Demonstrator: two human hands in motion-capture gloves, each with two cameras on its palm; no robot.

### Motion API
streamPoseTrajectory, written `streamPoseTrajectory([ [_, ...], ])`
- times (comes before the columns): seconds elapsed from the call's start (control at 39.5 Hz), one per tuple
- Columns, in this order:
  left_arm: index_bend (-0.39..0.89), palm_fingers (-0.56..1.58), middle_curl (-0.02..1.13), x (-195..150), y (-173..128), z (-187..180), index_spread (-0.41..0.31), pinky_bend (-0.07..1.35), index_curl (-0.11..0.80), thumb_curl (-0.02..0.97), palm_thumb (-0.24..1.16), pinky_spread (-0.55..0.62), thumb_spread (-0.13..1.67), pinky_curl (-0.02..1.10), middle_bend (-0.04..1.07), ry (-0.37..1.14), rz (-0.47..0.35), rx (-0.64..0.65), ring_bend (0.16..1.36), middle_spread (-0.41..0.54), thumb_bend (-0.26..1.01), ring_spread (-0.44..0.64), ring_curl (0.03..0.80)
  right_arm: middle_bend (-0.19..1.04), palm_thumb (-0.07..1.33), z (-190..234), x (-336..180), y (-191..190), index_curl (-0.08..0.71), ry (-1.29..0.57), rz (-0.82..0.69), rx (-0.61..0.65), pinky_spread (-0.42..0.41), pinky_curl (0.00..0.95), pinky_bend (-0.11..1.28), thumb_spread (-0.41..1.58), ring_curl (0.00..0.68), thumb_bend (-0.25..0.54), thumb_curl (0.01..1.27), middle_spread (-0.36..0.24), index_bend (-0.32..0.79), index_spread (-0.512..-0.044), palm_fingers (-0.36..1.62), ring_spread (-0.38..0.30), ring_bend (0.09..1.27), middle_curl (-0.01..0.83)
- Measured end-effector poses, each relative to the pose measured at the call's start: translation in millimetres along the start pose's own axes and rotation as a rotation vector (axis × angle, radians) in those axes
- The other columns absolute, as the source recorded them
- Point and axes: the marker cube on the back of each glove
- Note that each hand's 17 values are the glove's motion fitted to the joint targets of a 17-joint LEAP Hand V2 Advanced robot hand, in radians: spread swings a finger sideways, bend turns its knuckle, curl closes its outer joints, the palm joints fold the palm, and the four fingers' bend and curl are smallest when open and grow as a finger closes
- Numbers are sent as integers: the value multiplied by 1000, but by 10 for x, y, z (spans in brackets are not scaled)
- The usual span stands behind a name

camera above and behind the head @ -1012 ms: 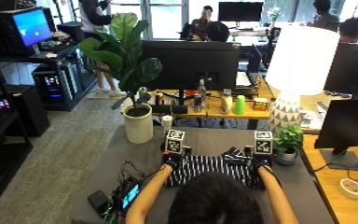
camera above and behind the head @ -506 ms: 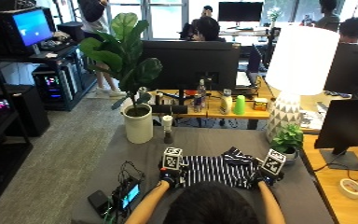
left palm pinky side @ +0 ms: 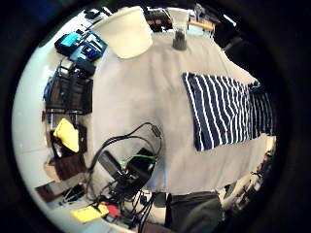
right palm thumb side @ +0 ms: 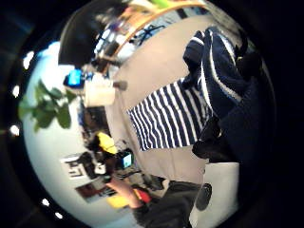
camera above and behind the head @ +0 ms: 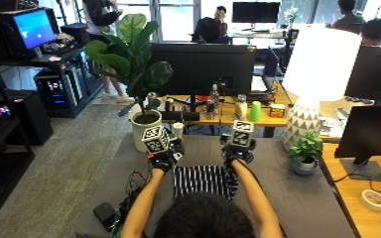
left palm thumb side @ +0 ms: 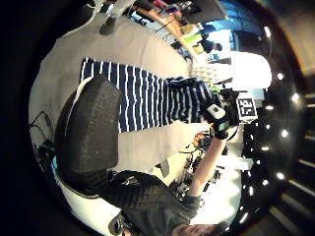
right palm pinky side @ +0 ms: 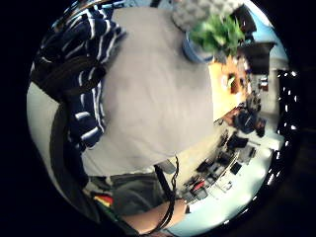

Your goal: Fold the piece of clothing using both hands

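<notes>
While your left hand (camera above and behind the head: 162, 159) hovered above the grey table (camera above and behind the head: 296, 198) with nothing in it, fingers relaxed, the striped shirt (camera above and behind the head: 200, 179) lay flat just beside and below it. Your right hand (camera above and behind the head: 236, 154) had its fingers curled into a bunched edge of that shirt, lifting the fold off the table.

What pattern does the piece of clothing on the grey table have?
The piece of clothing has dark navy and white stripes, clearest in the left little finger side palm view.
</notes>
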Motion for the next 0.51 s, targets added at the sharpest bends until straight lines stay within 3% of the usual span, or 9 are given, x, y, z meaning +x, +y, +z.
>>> streamPoseTrajectory([
  [0.1,153,377,306,-136,-39,-166,-70,397,379,213,158,109,1366,359,164,89,-13,17,545,52,24,89,352,394,1011,194,-830,214,205,87,-121,0,-205,509,729,702,492,-10,538,-128,97,-193,1133,-219,728,507],
  [0.25,150,445,309,-333,185,-629,-68,407,369,216,192,79,1387,362,168,161,-62,226,559,33,30,65,352,400,1008,668,-1837,1173,197,143,-231,-110,-212,521,754,644,498,-26,568,-133,63,-205,1116,-226,740,515],
  [0.35,155,577,312,-472,269,-767,-78,421,363,226,229,25,1403,357,177,155,-83,300,559,-1,42,25,341,391,1007,1223,-2248,1527,184,43,-341,-259,-214,529,773,609,503,-28,587,-134,45,-207,1078,-229,752,517],
  [0.43,148,617,320,-547,288,-804,-86,436,361,231,252,-10,1411,366,173,157,-99,303,550,-20,47,3,345,350,986,1355,-2399,1636,164,-95,-416,-244,-219,537,796,638,506,-33,592,-130,5,-209,979,-225,752,509],
  [0.51,144,619,330,-578,294,-806,-89,434,360,234,262,-32,1416,374,170,172,-114,291,545,-30,46,-9,352,313,924,1223,-2377,1660,140,-211,-435,-209,-216,546,817,752,528,-46,575,-113,-20,-213,918,-219,807,503],
])
